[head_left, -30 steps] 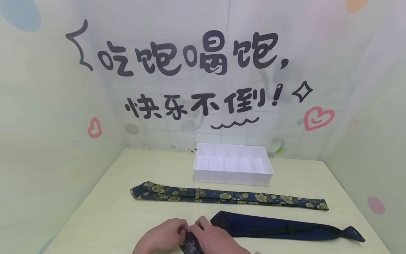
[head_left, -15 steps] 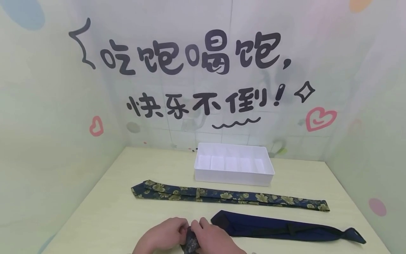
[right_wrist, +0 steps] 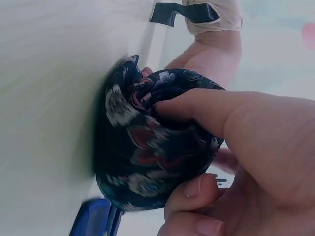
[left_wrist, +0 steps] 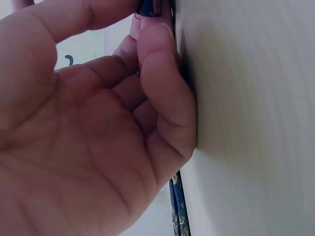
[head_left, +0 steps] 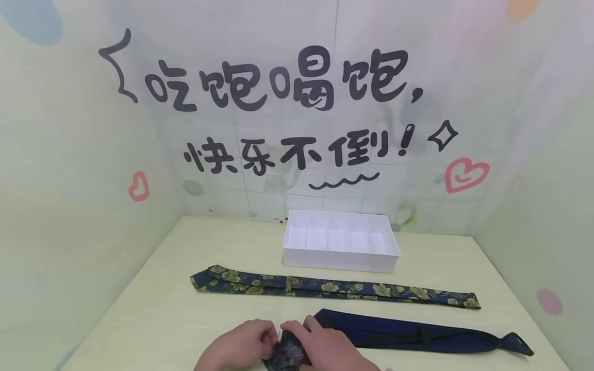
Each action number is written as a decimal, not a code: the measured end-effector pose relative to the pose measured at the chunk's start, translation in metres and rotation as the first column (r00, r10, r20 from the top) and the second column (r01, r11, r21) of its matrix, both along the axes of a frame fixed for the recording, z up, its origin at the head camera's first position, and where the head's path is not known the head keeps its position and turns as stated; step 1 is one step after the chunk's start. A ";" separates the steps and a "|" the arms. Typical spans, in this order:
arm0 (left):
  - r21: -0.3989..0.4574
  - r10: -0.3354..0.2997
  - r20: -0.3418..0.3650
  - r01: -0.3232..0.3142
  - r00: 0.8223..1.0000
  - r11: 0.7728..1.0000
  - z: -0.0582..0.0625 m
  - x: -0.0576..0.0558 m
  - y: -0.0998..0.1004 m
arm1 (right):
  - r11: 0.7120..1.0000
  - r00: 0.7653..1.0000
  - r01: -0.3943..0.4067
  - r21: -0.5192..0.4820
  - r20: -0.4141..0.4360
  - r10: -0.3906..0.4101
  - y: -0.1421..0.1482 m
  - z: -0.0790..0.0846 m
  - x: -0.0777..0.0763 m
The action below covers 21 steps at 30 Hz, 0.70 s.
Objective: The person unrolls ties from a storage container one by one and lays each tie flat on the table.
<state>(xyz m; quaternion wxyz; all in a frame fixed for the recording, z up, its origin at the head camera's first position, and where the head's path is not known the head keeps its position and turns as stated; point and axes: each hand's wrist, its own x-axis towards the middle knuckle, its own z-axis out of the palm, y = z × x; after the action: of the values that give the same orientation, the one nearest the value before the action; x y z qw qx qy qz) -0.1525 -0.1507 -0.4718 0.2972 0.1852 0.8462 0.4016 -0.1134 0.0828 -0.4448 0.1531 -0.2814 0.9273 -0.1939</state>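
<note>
Close to the table's front, both hands work on a dark necktie (head_left: 289, 354) with a floral pattern, bunched into a loose roll. My right hand (head_left: 327, 345) grips it from the right; in the right wrist view its thumb is tucked into the folds of the dark necktie (right_wrist: 147, 152) and its fingers curl outside. From the left, my left hand (head_left: 241, 344) pinches the necktie. In the left wrist view only a scrap of dark cloth (left_wrist: 149, 7) shows at the fingertips, and the other fingers curl against the tabletop.
A plain navy necktie (head_left: 390, 332) lies just right of my right hand. Farther back stretches a navy necktie with yellow-green flowers (head_left: 334, 286). Behind it stands a white divided box (head_left: 341, 257) near the printed back wall (head_left: 260, 201). Side walls enclose the table (head_left: 185, 242).
The dark necktie between the hands has turned and shows a wider, rounder bundle. My right hand has shifted slightly right, while the left stays nearly in place.
</note>
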 end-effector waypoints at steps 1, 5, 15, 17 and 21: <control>0.000 0.003 0.004 -0.003 1.000 1.000 0.000 0.000 0.000 | 1.000 1.000 -0.004 -0.005 0.004 0.004 0.003 0.000 0.001; 0.008 0.012 0.032 -0.012 0.999 1.000 0.000 0.001 0.001 | 0.999 0.999 0.013 -0.048 0.034 -0.012 0.014 0.000 0.004; 0.007 0.003 0.017 -0.003 1.000 1.000 -0.002 0.000 0.001 | 0.973 0.961 0.218 -0.073 0.187 -0.202 0.046 -0.005 0.007; 0.013 0.005 0.033 -0.005 0.999 1.000 -0.002 0.000 0.001 | 0.959 0.940 0.276 -0.069 0.230 -0.254 0.054 -0.012 0.008; 0.000 0.012 0.041 -0.012 0.999 1.000 -0.003 -0.001 0.001 | 0.946 0.924 0.325 -0.022 0.219 -0.312 0.069 -0.042 0.008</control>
<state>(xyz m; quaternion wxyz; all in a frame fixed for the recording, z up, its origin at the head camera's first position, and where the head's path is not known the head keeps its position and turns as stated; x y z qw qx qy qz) -0.1534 -0.1496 -0.4746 0.3120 0.1717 0.8410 0.4073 -0.1057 0.1519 -0.4868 0.2095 -0.1089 0.9330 -0.2716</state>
